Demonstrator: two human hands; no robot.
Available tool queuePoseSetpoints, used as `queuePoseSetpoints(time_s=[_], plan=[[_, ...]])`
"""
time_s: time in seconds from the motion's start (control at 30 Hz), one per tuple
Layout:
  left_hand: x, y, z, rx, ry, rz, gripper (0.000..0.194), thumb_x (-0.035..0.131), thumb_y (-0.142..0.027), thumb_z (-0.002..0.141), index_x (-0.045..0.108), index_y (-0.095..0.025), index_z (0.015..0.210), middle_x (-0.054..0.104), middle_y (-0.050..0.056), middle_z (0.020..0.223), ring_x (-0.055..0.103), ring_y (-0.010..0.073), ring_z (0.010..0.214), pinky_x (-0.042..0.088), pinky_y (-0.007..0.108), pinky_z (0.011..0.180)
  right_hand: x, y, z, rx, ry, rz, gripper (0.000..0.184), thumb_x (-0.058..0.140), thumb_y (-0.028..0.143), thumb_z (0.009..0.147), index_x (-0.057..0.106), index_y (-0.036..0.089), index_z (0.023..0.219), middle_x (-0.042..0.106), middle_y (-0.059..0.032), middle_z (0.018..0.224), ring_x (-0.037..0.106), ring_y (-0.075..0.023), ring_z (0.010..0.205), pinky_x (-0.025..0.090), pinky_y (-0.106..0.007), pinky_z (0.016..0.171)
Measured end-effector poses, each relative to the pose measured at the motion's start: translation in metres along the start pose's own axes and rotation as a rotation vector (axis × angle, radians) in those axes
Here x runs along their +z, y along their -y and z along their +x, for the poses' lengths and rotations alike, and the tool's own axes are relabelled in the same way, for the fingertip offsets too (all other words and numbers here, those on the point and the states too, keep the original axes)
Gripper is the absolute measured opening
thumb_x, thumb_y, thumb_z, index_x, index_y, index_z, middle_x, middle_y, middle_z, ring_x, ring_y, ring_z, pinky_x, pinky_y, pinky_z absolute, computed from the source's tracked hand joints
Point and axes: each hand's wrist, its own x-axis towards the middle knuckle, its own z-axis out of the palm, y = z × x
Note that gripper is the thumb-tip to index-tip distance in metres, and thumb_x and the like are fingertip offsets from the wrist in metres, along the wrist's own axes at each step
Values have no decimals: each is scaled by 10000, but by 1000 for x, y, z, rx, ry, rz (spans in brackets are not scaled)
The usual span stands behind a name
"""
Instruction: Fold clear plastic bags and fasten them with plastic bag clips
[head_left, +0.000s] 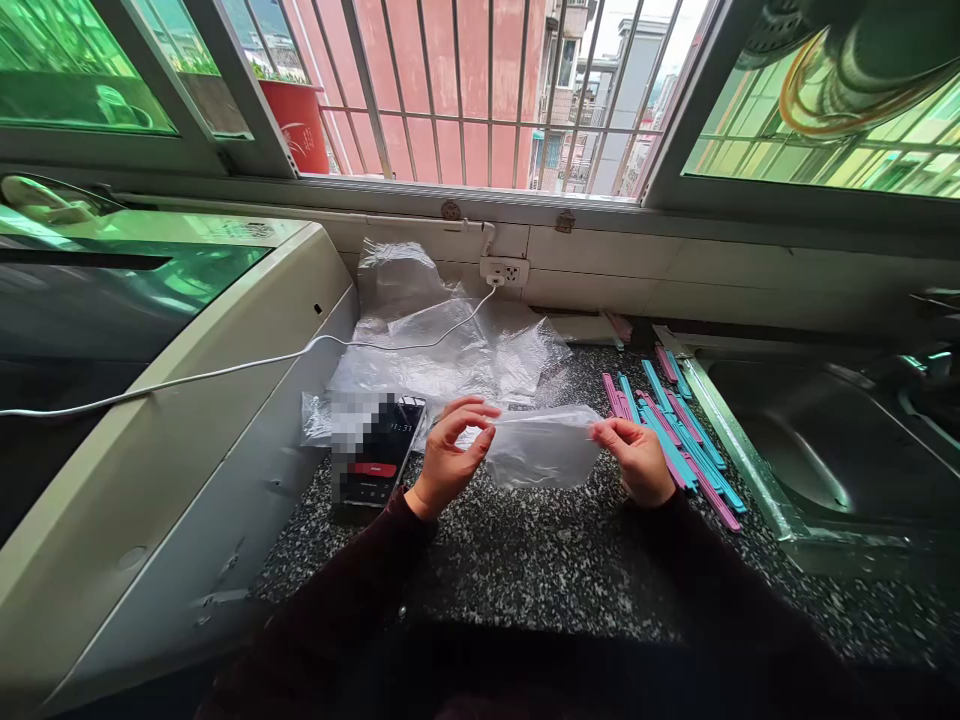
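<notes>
One phone (pixel 406 428) is half masked by blocky squares; the plastic sheets (pixel 427 345) behind it overlap too much to count. Your left hand (pixel 448 462) curves its fingers nearly together at one end of a single clear film (pixel 544 452); you can't tell whether they grip. Your right hand (pixel 643 466) pinches its other end above the counter (pixel 540 575), near pink and blue strips (pixel 673 447).

Speckled dark countertop (pixel 525 580) | clear plastic bags (pixel 435 372) | phone (pixel 397 440) | pink and blue strips (pixel 667 446)
</notes>
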Motion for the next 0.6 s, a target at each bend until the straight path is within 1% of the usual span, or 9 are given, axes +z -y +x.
queuePoseSetpoints(time_s=[0.07, 0.13, 0.2, 0.27, 0.37, 0.43, 0.47, 0.5, 0.6], plan=[[0, 1, -1, -7, 11, -61, 40, 558, -184, 795, 568, -177, 758, 626, 53, 792, 566, 174, 854, 453, 344, 812, -6, 2, 1, -108, -47, -125, 360, 584, 531, 726, 619, 175, 687, 585, -25, 644, 519, -148, 600, 436, -283, 589], [1, 2, -2, 7, 45, -77, 26, 556, -177, 798, 563, -172, 774, 599, 45, 767, 559, 156, 784, 458, 311, 752, -11, 6, 2, -253, -59, -237, 359, 589, 520, 733, 629, 182, 847, 602, -54, 795, 551, -177, 714, 464, -313, 668], [1, 3, -3, 33, 101, -79, 28, 548, -175, 803, 561, -169, 778, 594, 43, 756, 555, 150, 766, 455, 296, 733, -11, 8, 3, -378, 40, -321, 406, 600, 517, 732, 617, 195, 979, 584, -83, 938, 553, -211, 863, 466, -358, 775], [2, 3, -3, 27, 134, -80, 33, 539, -181, 807, 562, -165, 789, 600, 45, 750, 562, 147, 748, 458, 284, 712, -9, 10, 2, -442, 210, -384, 423, 616, 514, 723, 618, 210, 1016, 572, -93, 994, 535, -233, 951, 449, -391, 837], [4, 4, -5, -44, 138, -83, 57, 538, -207, 806, 569, -159, 804, 616, 48, 747, 583, 140, 714, 470, 264, 679, -2, 9, 1, -460, 368, -443, 310, 628, 470, 734, 650, 211, 903, 598, -81, 913, 541, -224, 899, 450, -387, 810], [6, 6, -6, -88, 134, -100, 72, 540, -221, 804, 572, -157, 813, 620, 43, 742, 593, 132, 687, 478, 251, 661, 1, 8, -1, -450, 428, -445, 225, 574, 412, 796, 644, 200, 769, 609, -67, 805, 544, -199, 814, 450, -364, 762], [7, 7, -7, -105, 129, -112, 76, 536, -224, 806, 572, -157, 817, 617, 37, 734, 594, 126, 667, 480, 245, 648, 2, 7, -1, -443, 445, -435, 234, 537, 387, 826, 630, 195, 731, 610, -63, 771, 542, -190, 787, 447, -356, 750], [8, 7, -8, -118, 118, -122, 78, 532, -224, 808, 572, -158, 822, 613, 31, 727, 593, 120, 652, 481, 239, 636, 3, 7, -2, -433, 453, -415, 241, 507, 373, 845, 622, 191, 737, 614, -63, 765, 542, -185, 777, 445, -351, 745], [9, 7, -8, -148, 90, -146, 73, 526, -221, 813, 568, -162, 820, 595, 13, 703, 589, 108, 629, 477, 226, 610, 5, 5, -3, -387, 451, -358, 267, 522, 412, 826, 606, 176, 916, 621, -81, 859, 547, -186, 798, 450, -342, 743]])
